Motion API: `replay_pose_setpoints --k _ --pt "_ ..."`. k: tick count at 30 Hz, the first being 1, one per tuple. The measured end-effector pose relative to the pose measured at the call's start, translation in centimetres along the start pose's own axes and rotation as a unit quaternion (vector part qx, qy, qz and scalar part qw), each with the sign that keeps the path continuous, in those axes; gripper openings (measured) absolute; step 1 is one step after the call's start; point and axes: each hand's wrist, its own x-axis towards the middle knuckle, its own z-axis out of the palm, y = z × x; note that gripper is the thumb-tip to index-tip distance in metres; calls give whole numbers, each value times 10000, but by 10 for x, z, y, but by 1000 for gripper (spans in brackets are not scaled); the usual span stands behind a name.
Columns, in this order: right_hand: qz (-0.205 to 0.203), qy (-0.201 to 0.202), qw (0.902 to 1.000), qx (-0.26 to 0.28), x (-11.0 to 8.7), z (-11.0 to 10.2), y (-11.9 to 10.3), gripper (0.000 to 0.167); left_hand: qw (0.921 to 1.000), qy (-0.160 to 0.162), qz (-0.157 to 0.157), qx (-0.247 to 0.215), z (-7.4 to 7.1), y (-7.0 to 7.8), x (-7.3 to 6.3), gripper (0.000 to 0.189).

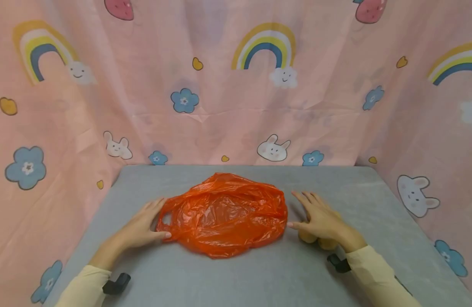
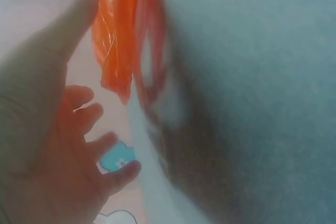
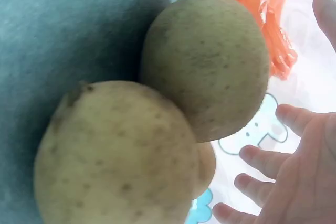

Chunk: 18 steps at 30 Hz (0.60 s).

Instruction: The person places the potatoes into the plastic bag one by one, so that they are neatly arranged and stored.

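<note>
An orange plastic bag [image 1: 228, 221] lies spread on the grey table, its handle loop toward the left. My left hand [image 1: 138, 226] is beside that handle, fingers apart, the thumb tip right at the bag's lower left edge. To the right of the bag, my right hand [image 1: 322, 219] hovers with fingers spread, its thumb tip close to the bag's right side. Beneath and beside this hand are potatoes [image 1: 307, 237], partly covered by it. The right wrist view shows a large potato [image 3: 115, 156], another potato [image 3: 207, 66] touching it, and a third potato [image 3: 206, 169] mostly hidden behind.
The grey table [image 1: 236, 281] reaches back to a pink patterned curtain [image 1: 228, 85], which also hangs along the left and right sides. A black wrist mount [image 1: 117, 283] sits at the left cuff, and a similar mount [image 1: 338, 263] at the right cuff.
</note>
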Motion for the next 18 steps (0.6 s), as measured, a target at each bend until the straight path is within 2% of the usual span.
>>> replay_pose_setpoints --k 10,18 --pt "-355 161 9992 87 -8 2 11 92 9994 -213 18 -263 2 -10 1 109" --pt "-346 80 9992 202 -14 4 17 86 9989 -299 29 -362 4 -13 7 108"
